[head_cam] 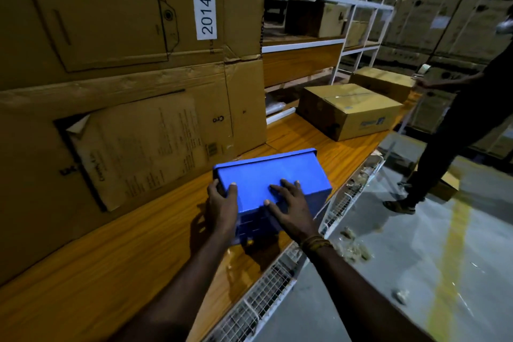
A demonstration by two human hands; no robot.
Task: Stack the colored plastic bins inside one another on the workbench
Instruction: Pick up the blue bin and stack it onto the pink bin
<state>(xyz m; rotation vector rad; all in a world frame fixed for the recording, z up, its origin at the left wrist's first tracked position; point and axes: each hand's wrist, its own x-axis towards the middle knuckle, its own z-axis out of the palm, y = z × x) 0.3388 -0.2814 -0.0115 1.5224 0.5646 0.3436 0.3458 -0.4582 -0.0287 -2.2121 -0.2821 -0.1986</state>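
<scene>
A blue plastic bin [273, 175] lies upside down on the orange wooden workbench [138, 253], its flat base facing up. Beneath its near end I see the stepped blue edges of other bins [254, 226] nested under it. My left hand [222, 207] grips the bin's left near corner, thumb on top. My right hand [291, 203] lies flat on the base with fingers spread. No bins of other colours show.
Tall cardboard cartons [116, 69] wall off the bench's left side. Two sealed cartons [347, 110] sit farther along the bench. White wire mesh [266, 297] edges the bench front. Another person [458, 125] stands on the grey floor at right, holding a tape dispenser.
</scene>
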